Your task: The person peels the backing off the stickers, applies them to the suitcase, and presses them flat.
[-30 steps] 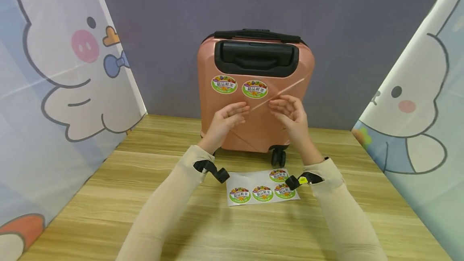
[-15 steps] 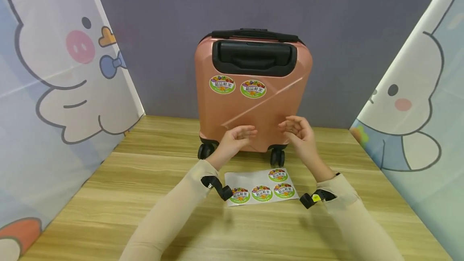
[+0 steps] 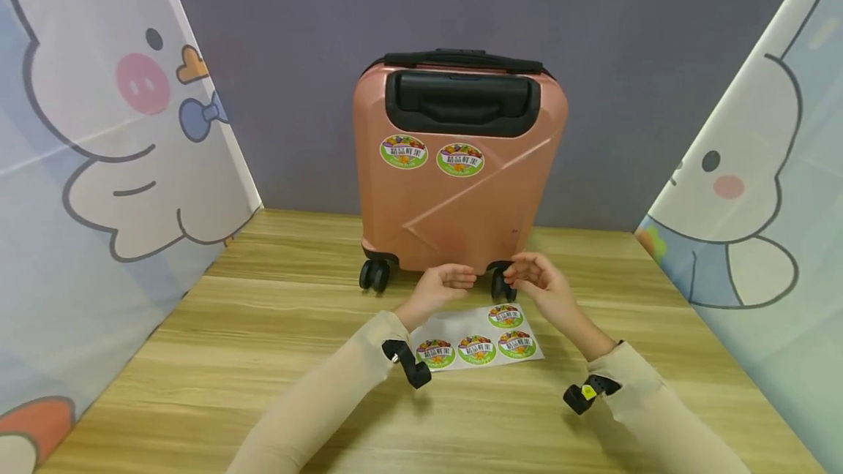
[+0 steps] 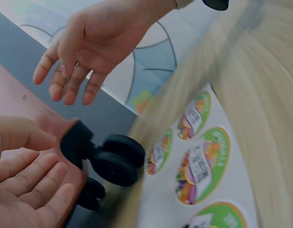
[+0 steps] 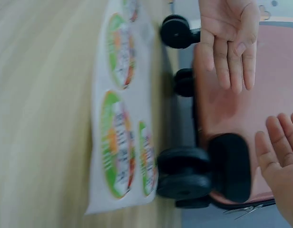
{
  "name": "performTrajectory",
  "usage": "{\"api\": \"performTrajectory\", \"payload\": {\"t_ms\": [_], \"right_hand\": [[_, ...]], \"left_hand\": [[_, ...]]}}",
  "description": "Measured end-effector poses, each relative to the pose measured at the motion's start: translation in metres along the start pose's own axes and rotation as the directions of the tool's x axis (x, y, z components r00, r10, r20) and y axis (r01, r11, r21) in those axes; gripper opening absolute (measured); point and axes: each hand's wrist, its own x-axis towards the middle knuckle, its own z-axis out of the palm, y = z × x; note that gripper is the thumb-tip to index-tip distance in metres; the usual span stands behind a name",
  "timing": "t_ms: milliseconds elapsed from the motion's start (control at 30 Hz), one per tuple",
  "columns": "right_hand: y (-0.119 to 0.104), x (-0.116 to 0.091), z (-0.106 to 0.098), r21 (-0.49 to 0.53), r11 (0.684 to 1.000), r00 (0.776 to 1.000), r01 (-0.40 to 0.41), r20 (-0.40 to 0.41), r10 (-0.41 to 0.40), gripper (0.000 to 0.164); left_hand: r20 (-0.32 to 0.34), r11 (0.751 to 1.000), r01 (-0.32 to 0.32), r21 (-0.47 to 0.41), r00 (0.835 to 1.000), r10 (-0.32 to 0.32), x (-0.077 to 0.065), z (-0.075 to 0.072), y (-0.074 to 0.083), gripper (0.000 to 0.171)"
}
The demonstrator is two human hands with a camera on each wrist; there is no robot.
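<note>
A pink suitcase (image 3: 454, 203) stands upright with two oval fruit stickers, a left one (image 3: 404, 152) and a right one (image 3: 460, 160), below its black handle recess. In front of it a white sticker sheet (image 3: 448, 322) lies on the table, bearing several more such stickers. My left hand (image 3: 437, 292) hovers over the sheet's far edge, fingers relaxed, holding nothing. To the right, near a suitcase wheel (image 3: 502, 285), my right hand (image 3: 543, 287) is also relaxed and holds nothing. Both wrist views show the two palms apart, facing each other.
Under both hands is a wood-grain table (image 3: 217, 357). A grey backdrop (image 3: 283, 93) rises behind the suitcase. Cartoon-printed panels, one left (image 3: 151, 189) and one right (image 3: 737, 189), flank the table. Another wheel (image 3: 375, 276) is at the suitcase's left.
Both hands have come down and back from the suitcase's front toward the sticker sheet, and the right one has shifted slightly rightward. The suitcase, its two stickers and the sheet stay in place.
</note>
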Motion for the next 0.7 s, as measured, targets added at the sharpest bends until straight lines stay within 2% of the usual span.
{"api": "performTrajectory", "payload": {"t_ms": [133,300,567,700], "right_hand": [[0.004,-0.011,-0.003,-0.111,0.991,0.994,-0.077,0.064,0.085,0.028],[0.008,-0.026,-0.008,-0.249,0.956,0.975,-0.153,0.119,0.187,0.027],[0.015,-0.033,-0.010,-0.458,0.847,0.920,-0.271,0.136,0.368,0.024],[0.019,-0.035,-0.011,-0.508,0.814,0.897,-0.282,0.161,0.411,0.025]], "left_hand": [[0.008,0.998,0.027,0.060,1.000,-0.027,0.002,0.005,-0.009,0.038],[0.039,0.992,0.075,0.099,0.996,-0.080,0.002,0.012,-0.019,0.042],[0.040,0.991,0.106,0.086,0.993,-0.110,0.006,0.026,-0.032,0.046],[0.044,0.984,0.128,0.125,0.990,-0.134,0.006,0.032,-0.032,0.050]]}}
